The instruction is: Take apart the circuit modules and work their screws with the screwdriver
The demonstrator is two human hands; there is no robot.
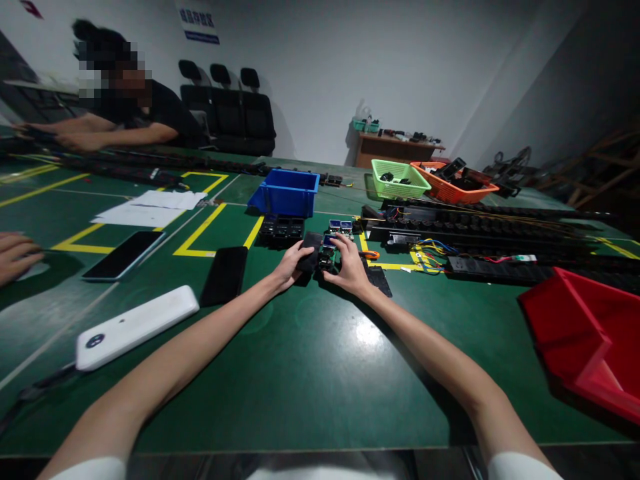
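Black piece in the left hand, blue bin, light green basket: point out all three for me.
Black piece [313, 245]: head view, on its dark flat face.
Blue bin [292, 202]: head view, on its outer wall.
Light green basket [403, 191]: head view, on its near wall.

White sleeves [95, 469], bare forearms [200, 347]

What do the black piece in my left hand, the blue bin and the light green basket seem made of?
Black piece in your left hand: probably plastic, dark with little shine, though metal is possible.
Blue bin: likely molded plastic, faintly glossy, judging by its smooth, evenly colored walls.
Light green basket: likely plastic, softly shiny, with evenly colored, perforated sides.
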